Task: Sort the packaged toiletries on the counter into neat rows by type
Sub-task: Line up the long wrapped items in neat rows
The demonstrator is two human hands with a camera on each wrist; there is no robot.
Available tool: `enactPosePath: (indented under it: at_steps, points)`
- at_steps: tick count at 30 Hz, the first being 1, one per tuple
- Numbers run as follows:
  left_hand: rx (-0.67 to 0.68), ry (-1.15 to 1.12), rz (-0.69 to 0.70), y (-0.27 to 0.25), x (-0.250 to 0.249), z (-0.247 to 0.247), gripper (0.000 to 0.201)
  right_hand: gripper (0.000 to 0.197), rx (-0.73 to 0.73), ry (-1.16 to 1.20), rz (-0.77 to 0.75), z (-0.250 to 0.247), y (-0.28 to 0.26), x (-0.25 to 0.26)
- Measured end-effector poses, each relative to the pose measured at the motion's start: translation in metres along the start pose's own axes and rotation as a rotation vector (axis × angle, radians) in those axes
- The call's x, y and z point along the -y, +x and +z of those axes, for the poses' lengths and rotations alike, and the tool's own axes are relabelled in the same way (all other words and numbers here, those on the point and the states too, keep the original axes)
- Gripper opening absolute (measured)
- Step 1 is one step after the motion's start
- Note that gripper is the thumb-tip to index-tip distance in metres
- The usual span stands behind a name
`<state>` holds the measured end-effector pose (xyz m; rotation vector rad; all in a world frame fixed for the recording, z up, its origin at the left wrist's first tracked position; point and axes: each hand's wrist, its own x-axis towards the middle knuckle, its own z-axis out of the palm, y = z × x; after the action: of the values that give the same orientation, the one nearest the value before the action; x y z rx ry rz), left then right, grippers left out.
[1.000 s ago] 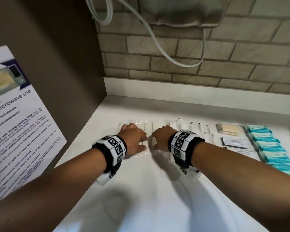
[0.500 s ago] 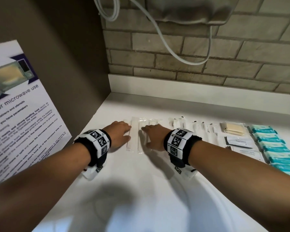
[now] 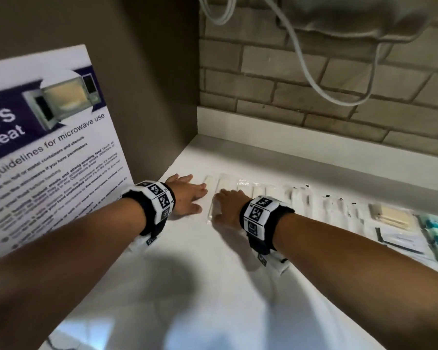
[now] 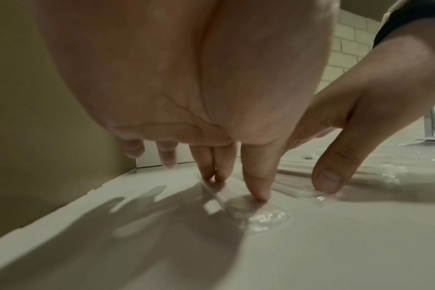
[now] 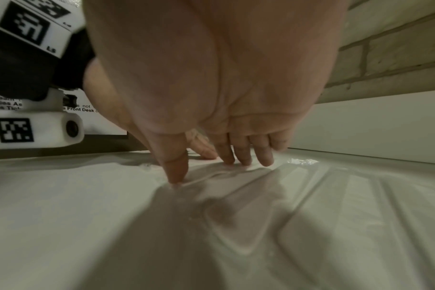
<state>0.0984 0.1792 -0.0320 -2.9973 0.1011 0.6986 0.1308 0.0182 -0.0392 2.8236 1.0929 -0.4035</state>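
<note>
The end packet (image 3: 211, 195) runs lengthwise away from me, sandwiched between flat left hand (image 3: 186, 195) and right hand (image 3: 229, 207), both touching it with fingers spread.

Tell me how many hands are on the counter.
2. The left hand touches the left end of the clear packet row on the counter; the right hand presses packets beside it. No others visible.
</note>
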Motion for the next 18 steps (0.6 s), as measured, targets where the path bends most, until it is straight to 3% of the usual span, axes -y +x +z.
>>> enactPosePath:
  at_steps: [10, 15, 18]
  points:
    - [-0.027, -0.024, -0.02, 0.004, 0.004, -0.004, 0.064, 0.05, -0.002, 0.035, 0.001, 0.003, 0.007, 0.005]
    - [-0.135, -0.1, -0.018, 0.006, -0.006, -0.01, 0.059, 0.079, 0.032, 0.076, 0.085, -0.004, -0.005, -0.011]
    - [-0.18, -0.128, 0.047, 0.009, -0.029, -0.016, 0.056, 0.076, 0.051, 0.039, 0.157, -0.009, -0.018, -0.035]
